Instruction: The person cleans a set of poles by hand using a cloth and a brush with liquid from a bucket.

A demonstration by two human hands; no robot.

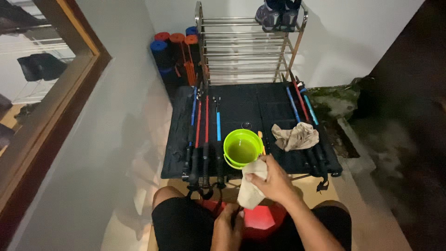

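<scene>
Beside green bucket [241, 148], right hand [274, 181] grip pinches beige cloth [251, 188]; left hand [227, 227] grip unclear.

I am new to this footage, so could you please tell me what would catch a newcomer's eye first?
The bright green bucket of water stands out, at the near edge of a black mat. Just in front of it the right hand holds a pale cloth, while the left hand rests low between the knees. Red and blue poles lie on the mat to the bucket's left, and a crumpled rag to its right.
</scene>
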